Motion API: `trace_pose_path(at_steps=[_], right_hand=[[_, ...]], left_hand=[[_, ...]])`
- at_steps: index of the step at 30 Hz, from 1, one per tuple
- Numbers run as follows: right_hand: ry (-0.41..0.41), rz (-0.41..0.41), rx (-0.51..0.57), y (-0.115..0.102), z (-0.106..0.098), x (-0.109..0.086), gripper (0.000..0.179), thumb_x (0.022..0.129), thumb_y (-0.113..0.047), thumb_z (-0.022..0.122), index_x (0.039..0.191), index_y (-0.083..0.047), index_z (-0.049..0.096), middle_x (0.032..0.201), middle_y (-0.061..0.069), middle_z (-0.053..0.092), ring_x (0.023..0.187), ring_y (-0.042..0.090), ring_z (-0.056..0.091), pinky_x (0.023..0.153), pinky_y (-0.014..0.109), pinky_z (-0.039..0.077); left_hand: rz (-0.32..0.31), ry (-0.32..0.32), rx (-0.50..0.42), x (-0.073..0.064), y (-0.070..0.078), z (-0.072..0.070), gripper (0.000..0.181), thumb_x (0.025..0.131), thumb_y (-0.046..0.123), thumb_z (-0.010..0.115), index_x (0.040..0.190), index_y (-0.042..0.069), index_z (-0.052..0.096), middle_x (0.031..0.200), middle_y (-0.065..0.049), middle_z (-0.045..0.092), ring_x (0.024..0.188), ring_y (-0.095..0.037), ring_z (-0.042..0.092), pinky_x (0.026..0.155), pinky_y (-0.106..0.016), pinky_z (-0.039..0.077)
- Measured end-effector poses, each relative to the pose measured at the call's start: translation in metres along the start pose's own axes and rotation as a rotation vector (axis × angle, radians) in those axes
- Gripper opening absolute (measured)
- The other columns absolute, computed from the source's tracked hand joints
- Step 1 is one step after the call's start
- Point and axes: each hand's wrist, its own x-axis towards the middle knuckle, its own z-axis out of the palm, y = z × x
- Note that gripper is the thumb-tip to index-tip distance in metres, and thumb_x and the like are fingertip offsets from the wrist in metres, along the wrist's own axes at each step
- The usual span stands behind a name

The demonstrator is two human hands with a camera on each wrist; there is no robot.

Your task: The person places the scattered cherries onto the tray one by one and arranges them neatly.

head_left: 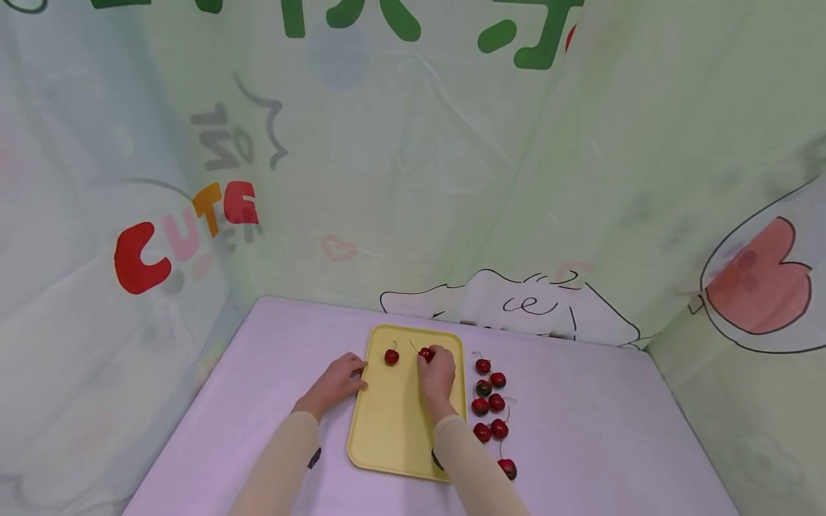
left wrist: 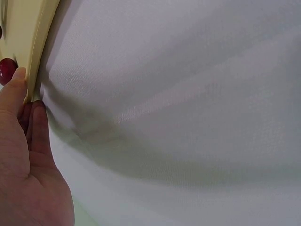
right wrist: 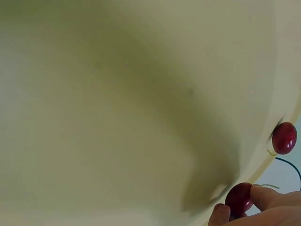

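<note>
A shallow yellow tray (head_left: 387, 423) lies on the table. My left hand (head_left: 337, 381) holds its left rim; in the left wrist view the thumb (left wrist: 18, 84) is over the rim and the other fingers are against its outer side. Inside the tray's far right part, my right hand (head_left: 439, 376) pinches a dark red cherry (right wrist: 239, 197) between thumb and fingers, its thin stem sticking out. Another stemmed cherry (head_left: 391, 357) sits in the tray's far left part, apart from the hands.
Several loose cherries (head_left: 497, 402) lie in a rough column right of the tray, the nearest one (head_left: 508, 468) beside my right sleeve. The table (head_left: 581, 430) has a pale lilac cover. Printed cloth (head_left: 400, 179) hangs behind it and at both sides.
</note>
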Motion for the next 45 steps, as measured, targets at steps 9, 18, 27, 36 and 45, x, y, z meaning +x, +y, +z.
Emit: trace_pose_path(at_steps=[9, 18, 27, 36, 45], right_hand=[[0.007, 0.011, -0.032, -0.003, 0.003, -0.003, 0.028, 0.084, -0.007, 0.076, 0.108, 0.005, 0.067, 0.105, 0.021, 0.061, 0.099, 0.036, 0.06, 0.091, 0.047, 0.05], [-0.011, 0.046, -0.002, -0.003, 0.006, -0.004, 0.03, 0.087, -0.009, 0.074, 0.112, 0.004, 0.066, 0.111, 0.02, 0.06, 0.103, 0.035, 0.059, 0.094, 0.046, 0.05], [-0.035, 0.072, 0.028, 0.003, 0.012, -0.002, 0.031, 0.085, -0.012, 0.076, 0.109, 0.003, 0.064, 0.108, 0.017, 0.058, 0.099, 0.032, 0.058, 0.092, 0.045, 0.05], [-0.037, 0.089, 0.042, 0.002, 0.012, -0.003, 0.034, 0.085, -0.015, 0.077, 0.111, 0.002, 0.063, 0.109, 0.017, 0.057, 0.1, 0.031, 0.058, 0.091, 0.045, 0.051], [-0.041, 0.023, 0.046, 0.014, -0.011, 0.013, 0.046, 0.088, -0.018, 0.073, 0.124, 0.007, 0.059, 0.117, 0.024, 0.06, 0.105, 0.037, 0.059, 0.091, 0.048, 0.05]], left_hand=[[-0.031, -0.014, -0.01, -0.001, 0.006, -0.002, 0.043, 0.089, 0.013, 0.072, 0.126, -0.006, 0.061, 0.111, -0.009, 0.057, 0.096, -0.02, 0.054, 0.093, -0.04, 0.05], [-0.035, -0.015, -0.01, -0.001, 0.005, -0.002, 0.044, 0.089, 0.014, 0.072, 0.127, -0.005, 0.061, 0.113, -0.009, 0.058, 0.099, -0.021, 0.056, 0.095, -0.04, 0.05], [-0.015, -0.008, -0.024, 0.0, 0.001, 0.0, 0.043, 0.088, 0.01, 0.072, 0.126, -0.007, 0.061, 0.111, -0.01, 0.058, 0.099, -0.022, 0.056, 0.095, -0.041, 0.05], [-0.035, -0.012, -0.023, 0.0, 0.0, 0.001, 0.043, 0.089, 0.011, 0.072, 0.126, -0.006, 0.061, 0.112, -0.01, 0.058, 0.099, -0.021, 0.056, 0.095, -0.04, 0.049], [-0.02, -0.006, -0.012, 0.0, 0.002, -0.002, 0.043, 0.089, 0.009, 0.07, 0.127, -0.008, 0.059, 0.112, -0.011, 0.057, 0.098, -0.021, 0.055, 0.094, -0.038, 0.05]])
